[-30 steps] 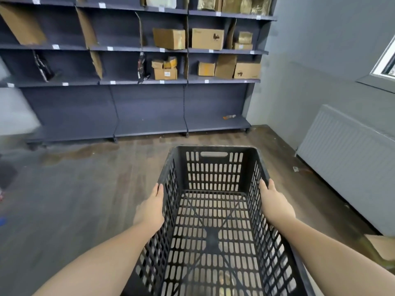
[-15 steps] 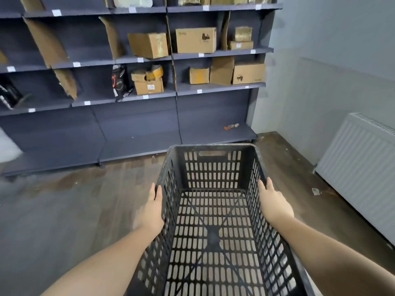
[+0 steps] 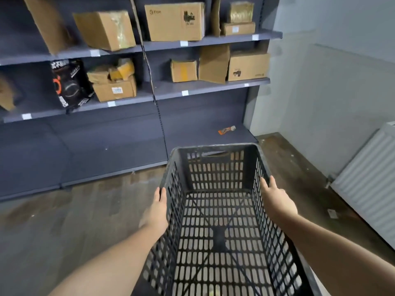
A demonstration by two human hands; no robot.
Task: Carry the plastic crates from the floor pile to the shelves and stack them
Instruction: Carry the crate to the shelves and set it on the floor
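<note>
- Head view looks down at a black slatted crate (image 3: 215, 221) held out in front of the person, off the floor, with its far end pointing at the shelves (image 3: 162, 92).
- The left hand (image 3: 156, 212) lies flat against the outside of the crate's left wall, fingers stretched forward along it; the right hand (image 3: 276, 201) does the same on the right wall. Both press inward and clamp the crate between the palms rather than curl round the rim.
- The crate appears empty, apart from something small and blurred at its near end that cannot be made out.
- The step in hand looks like the carry: the crate is up and headed for the shelves, not yet set down.
- The bottom shelf (image 3: 106, 146) lies just past the crate's far end, nearly bare, with only a small orange item (image 3: 226, 130) at its far right. The upper shelves hold cardboard boxes (image 3: 175, 21).
- The next move probably calls for closing the last gap, lowering the crate level and sliding it onto the bottom shelf.
- A squeeze hold of this kind could slip, so steady inward pressure matters until the crate's base rests on the shelf.
- A radiator (image 3: 367, 178) stands along the right wall, well clear of the path.
</note>
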